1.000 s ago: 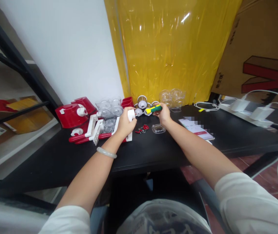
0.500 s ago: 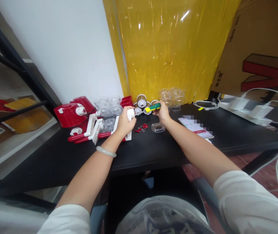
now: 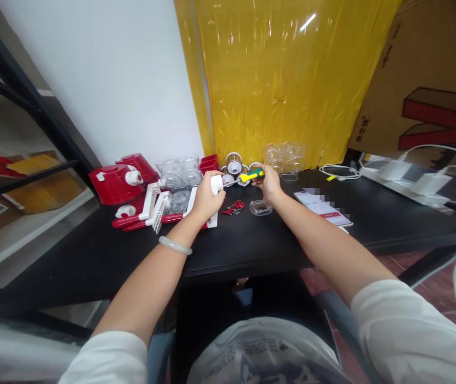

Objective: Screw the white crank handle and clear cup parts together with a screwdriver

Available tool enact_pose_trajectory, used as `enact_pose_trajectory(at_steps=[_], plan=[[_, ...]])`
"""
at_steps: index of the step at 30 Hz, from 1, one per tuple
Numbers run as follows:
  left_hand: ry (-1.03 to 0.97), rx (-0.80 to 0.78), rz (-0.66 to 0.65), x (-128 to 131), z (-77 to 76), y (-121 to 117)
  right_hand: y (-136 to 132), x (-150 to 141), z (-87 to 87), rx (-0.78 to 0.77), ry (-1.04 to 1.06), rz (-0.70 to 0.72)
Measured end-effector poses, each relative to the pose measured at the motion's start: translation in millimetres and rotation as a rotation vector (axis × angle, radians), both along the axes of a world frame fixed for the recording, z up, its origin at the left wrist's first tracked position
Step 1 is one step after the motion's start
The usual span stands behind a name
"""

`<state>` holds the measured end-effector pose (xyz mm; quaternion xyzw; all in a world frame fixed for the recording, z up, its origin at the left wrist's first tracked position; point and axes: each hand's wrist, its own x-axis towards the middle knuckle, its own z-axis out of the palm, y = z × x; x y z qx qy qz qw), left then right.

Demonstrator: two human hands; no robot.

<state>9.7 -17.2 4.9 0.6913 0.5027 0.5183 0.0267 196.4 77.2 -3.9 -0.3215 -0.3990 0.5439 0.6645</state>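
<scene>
My left hand is closed around a white round plastic part, held just above the black table. In my right hand is a screwdriver with a green and yellow handle, lying nearly level. Its metal shaft points left at the white part; whether the tip touches it I cannot tell. Below and between my hands lie several small red pieces with metal pins. A clear plastic ring-like part rests under my right hand. Behind the screwdriver stand several round parts with gold-coloured bands.
Red housings, white-and-red handles and clear plastic cups crowd the left. More clear cups stand at the back. To the right are a phone and a power strip with white cables.
The screwdriver's handle has turned in my right hand, showing more yellow. Both hands stay in nearly the same place, and the view has shifted slightly.
</scene>
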Motion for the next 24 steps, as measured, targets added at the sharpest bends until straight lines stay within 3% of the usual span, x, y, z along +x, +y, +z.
enact_pose_trajectory(at_steps=[7,14,24], plan=[[-0.002,-0.001,-0.016,-0.7,-1.0,0.6,3.0,-0.3,-4.9,0.093,-0.090,0.023],[-0.010,-0.011,-0.016,-1.2,-0.8,0.9,2.2,1.0,-1.1,0.011,-0.011,0.037],[-0.040,-0.024,-0.057,-3.0,-2.6,3.1,4.2,2.1,-3.7,0.090,-0.077,0.012]])
